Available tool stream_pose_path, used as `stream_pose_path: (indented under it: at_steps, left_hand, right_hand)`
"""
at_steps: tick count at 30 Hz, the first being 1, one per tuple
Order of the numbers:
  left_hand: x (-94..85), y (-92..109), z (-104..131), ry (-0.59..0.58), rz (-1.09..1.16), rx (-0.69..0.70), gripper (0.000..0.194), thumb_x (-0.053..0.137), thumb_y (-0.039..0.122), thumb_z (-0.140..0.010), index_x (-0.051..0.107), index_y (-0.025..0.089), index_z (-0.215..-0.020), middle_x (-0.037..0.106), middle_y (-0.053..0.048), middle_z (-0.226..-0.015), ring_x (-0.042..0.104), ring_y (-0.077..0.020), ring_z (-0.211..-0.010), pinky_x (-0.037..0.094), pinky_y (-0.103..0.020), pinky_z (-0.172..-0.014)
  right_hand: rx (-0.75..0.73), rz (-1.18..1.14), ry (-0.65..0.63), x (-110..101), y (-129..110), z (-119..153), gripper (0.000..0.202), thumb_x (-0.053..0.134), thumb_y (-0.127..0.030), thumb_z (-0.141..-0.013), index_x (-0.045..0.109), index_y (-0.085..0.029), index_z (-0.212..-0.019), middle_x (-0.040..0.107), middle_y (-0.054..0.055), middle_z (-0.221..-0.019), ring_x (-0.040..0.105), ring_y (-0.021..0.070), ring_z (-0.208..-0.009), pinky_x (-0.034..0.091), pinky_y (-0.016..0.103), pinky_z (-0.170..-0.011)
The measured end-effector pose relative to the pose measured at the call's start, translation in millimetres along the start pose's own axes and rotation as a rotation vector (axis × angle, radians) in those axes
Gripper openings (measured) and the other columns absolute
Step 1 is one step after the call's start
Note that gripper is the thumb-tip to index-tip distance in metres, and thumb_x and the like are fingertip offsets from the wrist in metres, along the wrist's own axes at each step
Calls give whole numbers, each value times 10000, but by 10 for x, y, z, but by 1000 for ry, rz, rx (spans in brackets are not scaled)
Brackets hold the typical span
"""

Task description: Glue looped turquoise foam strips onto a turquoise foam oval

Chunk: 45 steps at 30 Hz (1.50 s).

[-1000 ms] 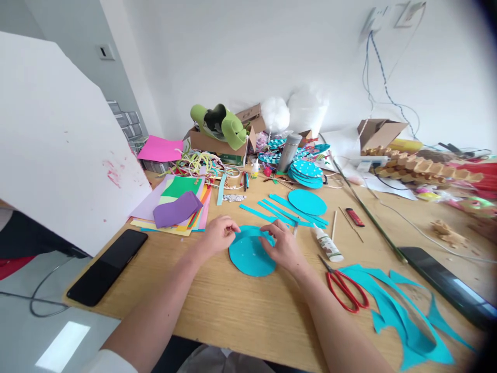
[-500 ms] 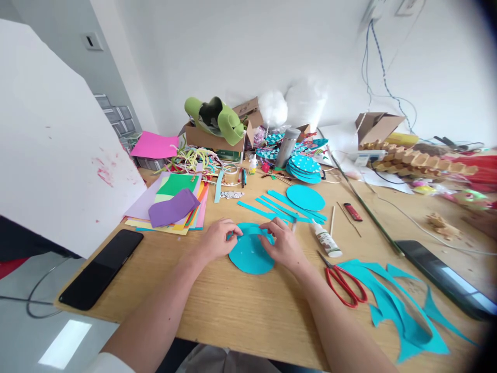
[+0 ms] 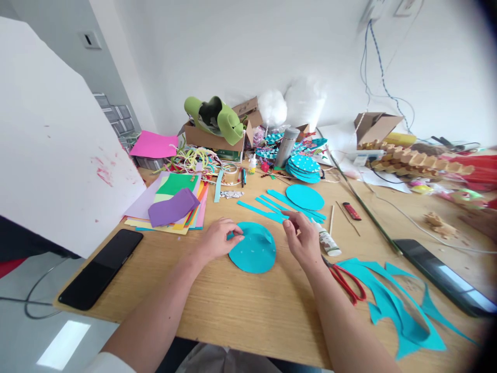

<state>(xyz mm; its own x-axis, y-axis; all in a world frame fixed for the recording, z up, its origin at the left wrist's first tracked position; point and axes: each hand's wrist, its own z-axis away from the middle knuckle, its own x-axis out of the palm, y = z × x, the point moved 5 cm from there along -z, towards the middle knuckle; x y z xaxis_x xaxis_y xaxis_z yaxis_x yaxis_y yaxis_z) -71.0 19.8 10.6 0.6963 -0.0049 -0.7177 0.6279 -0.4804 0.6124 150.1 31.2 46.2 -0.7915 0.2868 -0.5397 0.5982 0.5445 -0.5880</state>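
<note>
A round blue disc [image 3: 253,259] with a few small pale spots lies flat on the table in front of me. My left hand [image 3: 222,239] has its thumb and fingers closed at the upper left edge of the disc. On the disc's right side a small blue flap [image 3: 267,237] stands up; whether it is part of a strip is unclear. My right hand [image 3: 302,237] is apart from the disc, to its right, with thumb and forefinger spread and nothing visible between them. Just beyond it is a white glue bottle [image 3: 329,242], partly covered by the hand.
Blue strips [image 3: 258,210] and another blue disc [image 3: 305,197] lie farther back. Red-handled scissors [image 3: 351,287] and blue offcuts [image 3: 404,311] are at the right. Coloured sheets [image 3: 173,207] and a black phone [image 3: 101,269] are at the left. A person's hand [image 3: 481,223] shows at the right edge.
My right hand has let go at the disc's upper right edge and moved right, toward the glue bottle. My left hand stays at the disc.
</note>
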Motion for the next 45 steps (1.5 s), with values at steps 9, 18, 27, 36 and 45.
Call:
stream_pose_path:
  at_steps: [9, 18, 27, 36, 45]
  left_hand:
    - [-12, 16, -12, 43, -2, -26, 44, 703, 240, -804, 698, 199, -820, 662, -20, -794, 599, -177, -813, 436, -284, -725]
    - [12, 86, -4, 77, -17, -35, 15, 702, 190, -797, 692, 200, -801, 642, -11, -767, 587, -167, -788, 438, -287, -721]
    - [39, 48, -3, 77, -23, -21, 15, 678, 212, -817, 686, 204, -828, 631, -7, -773, 578, -162, -784, 439, -288, -728]
    - [24, 12, -15, 87, -3, -51, 43, 704, 176, -784, 700, 195, -822, 639, -10, -753, 592, -159, -761, 442, -270, -699]
    - [-12, -33, -19, 110, 18, -36, 37, 701, 204, -791, 693, 184, -821, 645, -24, -770, 591, -163, -757, 457, -273, -687]
  right_hand:
    - [-4, 24, 0, 13, -53, 24, 320, 395, -396, -958, 631, -183, -995, 539, 14, -698, 494, 153, -622, 401, 281, -588]
    - [-43, 57, -356, 127, 111, 0, 226, 573, -413, -855, 606, -190, -831, 614, 33, -745, 548, 149, -658, 438, 271, -592]
    - [-104, 132, -451, 333, 120, 95, 163, 584, -245, -783, 548, -197, -934, 574, 30, -827, 563, 168, -756, 458, 306, -685]
    - [-70, 138, -205, 185, -148, 56, 301, 422, -300, -913, 589, -174, -1129, 628, 37, -739, 595, 164, -670, 439, 272, -605]
    - [-152, 423, -197, 362, -429, 330, 432, 361, -188, -863, 625, -158, -1204, 663, 29, -580, 556, 132, -446, 301, 243, -470]
